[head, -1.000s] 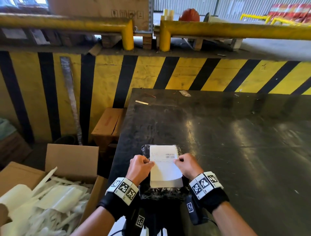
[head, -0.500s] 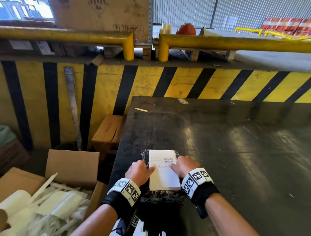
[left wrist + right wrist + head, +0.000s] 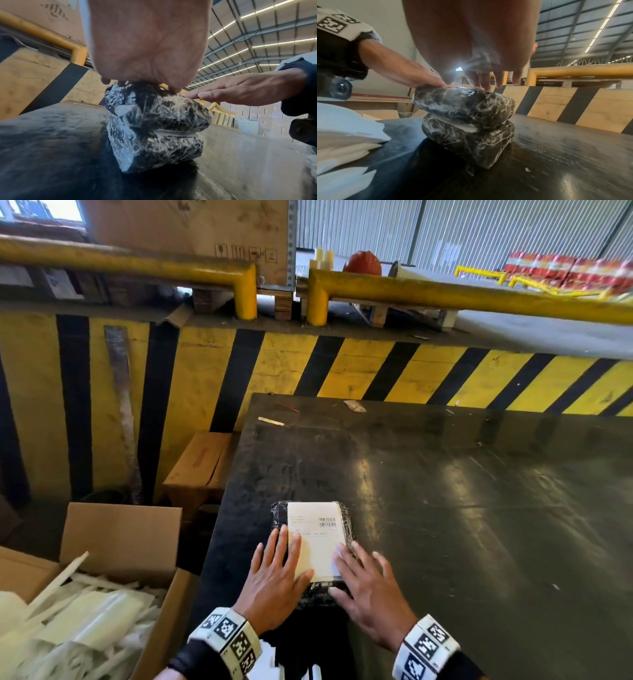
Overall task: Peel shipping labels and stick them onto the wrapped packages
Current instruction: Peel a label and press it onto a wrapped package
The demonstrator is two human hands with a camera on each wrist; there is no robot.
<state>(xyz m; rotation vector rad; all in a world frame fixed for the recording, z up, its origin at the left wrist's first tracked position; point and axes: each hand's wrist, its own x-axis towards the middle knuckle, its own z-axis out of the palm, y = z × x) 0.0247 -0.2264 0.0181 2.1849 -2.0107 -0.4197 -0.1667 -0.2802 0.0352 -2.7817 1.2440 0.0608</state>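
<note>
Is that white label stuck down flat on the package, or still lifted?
Flat, apparently. The shipping label lies spread on the top wrapped package, with the left hand and right hand pressing it with straight fingers.

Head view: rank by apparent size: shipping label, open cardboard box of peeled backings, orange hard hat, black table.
1. black table
2. open cardboard box, partly cut off by the frame
3. shipping label, partly under both hands
4. orange hard hat, far back and partly hidden, so its look of smallness is unsure

Bright daylight, glare on table (image 3: 445, 508), wide-angle edge distortion.
</note>
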